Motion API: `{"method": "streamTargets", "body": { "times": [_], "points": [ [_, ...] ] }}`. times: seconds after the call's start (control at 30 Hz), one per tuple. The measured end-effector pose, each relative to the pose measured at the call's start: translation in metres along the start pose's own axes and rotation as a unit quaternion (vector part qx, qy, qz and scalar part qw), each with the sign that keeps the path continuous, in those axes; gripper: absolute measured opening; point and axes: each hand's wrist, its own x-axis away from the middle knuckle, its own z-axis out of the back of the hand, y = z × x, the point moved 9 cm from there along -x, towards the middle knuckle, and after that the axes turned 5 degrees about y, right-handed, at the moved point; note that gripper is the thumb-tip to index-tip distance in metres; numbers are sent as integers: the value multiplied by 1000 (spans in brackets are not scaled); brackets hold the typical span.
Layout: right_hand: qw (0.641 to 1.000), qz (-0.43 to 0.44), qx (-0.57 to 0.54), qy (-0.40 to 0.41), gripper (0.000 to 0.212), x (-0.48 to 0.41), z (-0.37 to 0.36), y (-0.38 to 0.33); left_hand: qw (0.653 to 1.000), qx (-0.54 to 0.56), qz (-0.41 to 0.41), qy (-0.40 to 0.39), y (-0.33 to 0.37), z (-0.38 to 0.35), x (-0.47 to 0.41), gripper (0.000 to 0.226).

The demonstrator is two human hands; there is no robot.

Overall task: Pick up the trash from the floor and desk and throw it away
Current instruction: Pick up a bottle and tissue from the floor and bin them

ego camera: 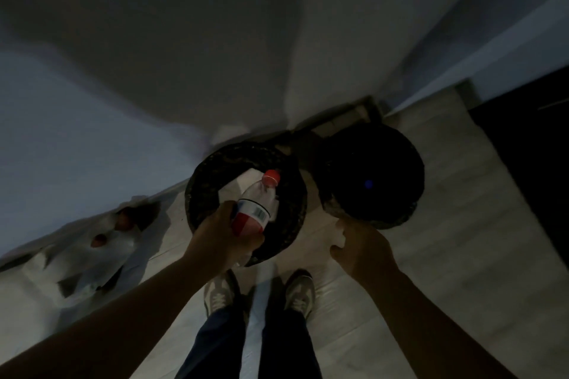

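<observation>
Two hands: my left hand point(221, 240) grasps the bottle point(255, 209) above the bin point(201, 178); my right hand point(360, 251), possibly pinching, meets the black disc point(369, 163) beside the bin.

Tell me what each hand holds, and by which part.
Left hand grips the bottle by its lower body. Right hand is at the dark round object's near rim; whether it grips cannot be told.

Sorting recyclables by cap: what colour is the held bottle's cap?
Red: the cap on the bottle, best in the head view.
</observation>
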Motion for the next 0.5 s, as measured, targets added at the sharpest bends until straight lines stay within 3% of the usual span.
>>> {"method": "streamTargets", "body": {
  "times": [0.2,0.5],
  "points": [
    [996,-60,-61,10,55,16,18,70,994,-86,-44,-54,59,-73,-28,66],
    [987,-122,-108,12,52,29,11,148,976,-164,-135,-37,136,-168,-77,57]
  ]
}}
